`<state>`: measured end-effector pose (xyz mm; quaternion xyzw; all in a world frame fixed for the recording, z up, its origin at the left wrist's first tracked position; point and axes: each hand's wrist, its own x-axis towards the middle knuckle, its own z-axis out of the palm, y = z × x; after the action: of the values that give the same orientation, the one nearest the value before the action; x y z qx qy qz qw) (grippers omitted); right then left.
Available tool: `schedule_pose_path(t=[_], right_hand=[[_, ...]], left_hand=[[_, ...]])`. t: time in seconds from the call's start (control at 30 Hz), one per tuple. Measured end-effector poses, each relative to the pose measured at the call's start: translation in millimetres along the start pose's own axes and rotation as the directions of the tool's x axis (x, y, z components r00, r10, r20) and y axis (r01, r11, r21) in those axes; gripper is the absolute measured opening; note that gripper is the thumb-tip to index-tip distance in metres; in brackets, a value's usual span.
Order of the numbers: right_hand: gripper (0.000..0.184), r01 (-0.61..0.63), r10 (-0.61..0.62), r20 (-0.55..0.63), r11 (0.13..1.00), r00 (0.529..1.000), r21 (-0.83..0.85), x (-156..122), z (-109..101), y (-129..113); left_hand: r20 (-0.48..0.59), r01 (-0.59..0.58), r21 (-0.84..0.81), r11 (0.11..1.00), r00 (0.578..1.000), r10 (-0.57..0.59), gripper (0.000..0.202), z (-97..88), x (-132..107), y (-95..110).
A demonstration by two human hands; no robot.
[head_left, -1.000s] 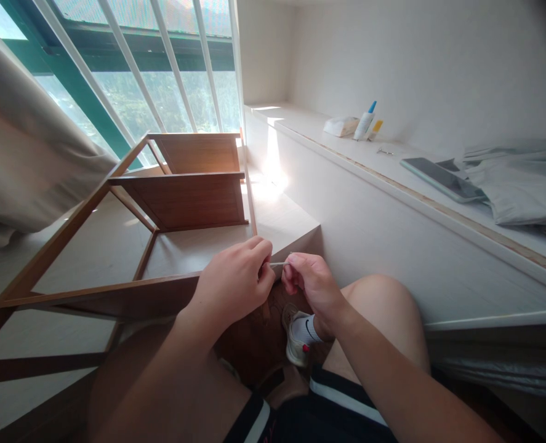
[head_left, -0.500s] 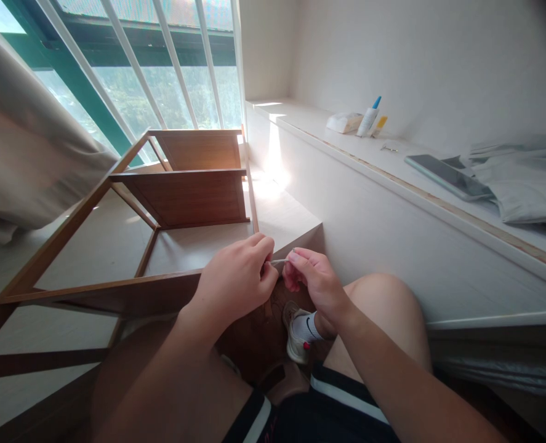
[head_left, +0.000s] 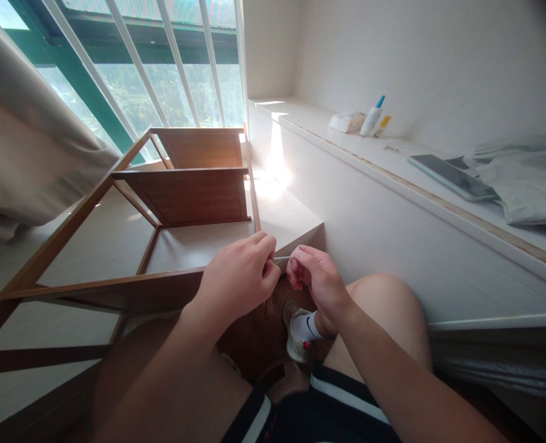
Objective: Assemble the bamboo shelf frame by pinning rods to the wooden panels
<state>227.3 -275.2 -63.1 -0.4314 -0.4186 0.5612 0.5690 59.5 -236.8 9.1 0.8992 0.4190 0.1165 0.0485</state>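
Observation:
A thin white strand (head_left: 282, 258) runs nearly level across the small gap between my two hands. My left hand (head_left: 238, 271) is closed, its thumb and curled fingers pinching one end. My right hand (head_left: 316, 275) pinches the other end between thumb and fingertips, with its remaining fingers curled. Whether the strand is string, twisted paper or something else cannot be made out, and its ends are hidden in my fingers. Just beyond my left hand lies a brown wooden rack (head_left: 157, 280) with panels and open frames.
On the white ledge (head_left: 346, 151) at right are a small white packet (head_left: 346, 121), a blue-capped tube (head_left: 371, 120), a yellow-capped tube (head_left: 382, 126), a phone (head_left: 452, 177) and grey cloth (head_left: 531, 184). A curtain (head_left: 32, 141) hangs left of the barred window (head_left: 143, 74).
My hands have drawn slightly apart, and a longer, thinner-looking length of the strand shows between them. The view has shifted a little.

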Motion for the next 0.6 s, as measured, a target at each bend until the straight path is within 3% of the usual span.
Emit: schedule_pose_path(t=[0.33, 0.6], right_hand=[[0.037, 0.057, -0.058, 0.001, 0.992, 0.998, -0.108, -3, 4, 10], [0.029, 0.216, -0.234, -0.038, 0.939, 0.972, -0.267, -5, 4, 13]], left_hand=[[-0.007, 0.001, 0.0, 1.0, 1.0, -0.001, 0.005, 0.2, -1, 0], [0.01, 0.01, -0.01, 1.0, 1.0, -0.01, 0.006, -0.4, 0, 1]])
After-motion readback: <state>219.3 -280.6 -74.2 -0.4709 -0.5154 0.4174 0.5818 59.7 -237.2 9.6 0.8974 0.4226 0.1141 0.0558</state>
